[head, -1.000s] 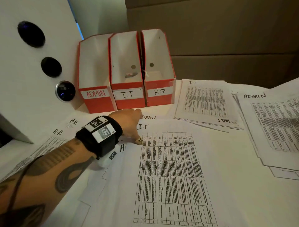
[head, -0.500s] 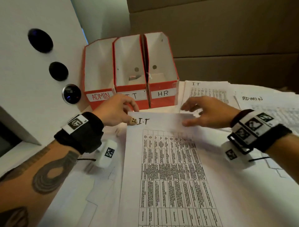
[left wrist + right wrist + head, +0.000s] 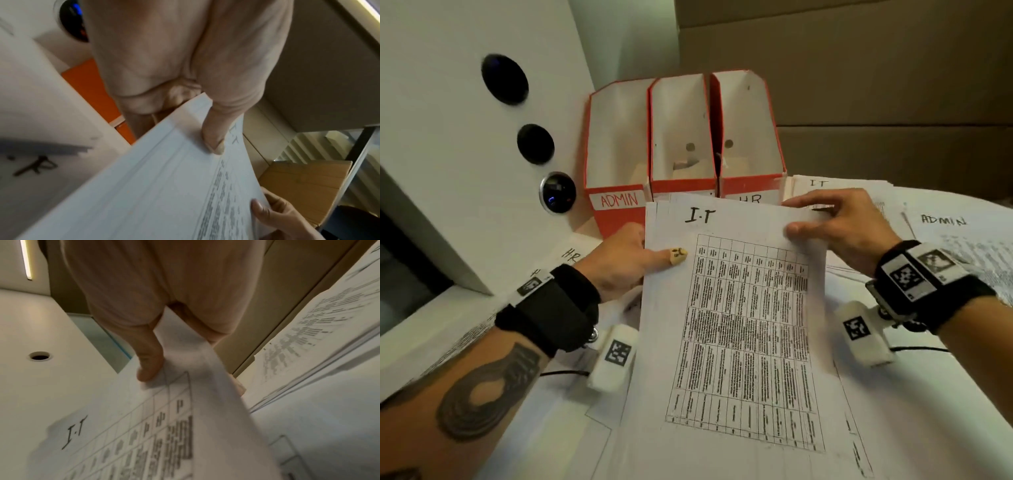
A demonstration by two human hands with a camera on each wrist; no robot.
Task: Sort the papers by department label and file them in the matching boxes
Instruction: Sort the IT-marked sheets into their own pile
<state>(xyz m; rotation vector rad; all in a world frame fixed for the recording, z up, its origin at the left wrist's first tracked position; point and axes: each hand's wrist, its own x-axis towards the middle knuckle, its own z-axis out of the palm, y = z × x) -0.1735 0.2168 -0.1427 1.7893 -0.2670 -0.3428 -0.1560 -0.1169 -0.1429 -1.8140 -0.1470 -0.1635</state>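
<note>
The left hand (image 3: 619,260) pinches the left edge of the I.T stack (image 3: 736,308), thumb on top and fingers under it, as the left wrist view shows; keep that pinch well up near the top corner so the sheets do not fan out. The stack is several pages thick and is lifted at its far end off the loose papers on the surface (image 3: 928,428), just in front of the three red boxes. Of these, the ADMIN box (image 3: 619,192) stands at the left, the middle box (image 3: 681,150) has its label hidden behind the stack and is probably the I.T one, and the HR box (image 3: 750,150) is at the right. The right hand (image 3: 835,233) grips the stack's top right corner, thumb over and fingers beneath. I would square the edges with both hands, tip the stack upright, and slide it down into the middle box, checking its label first.
</note>
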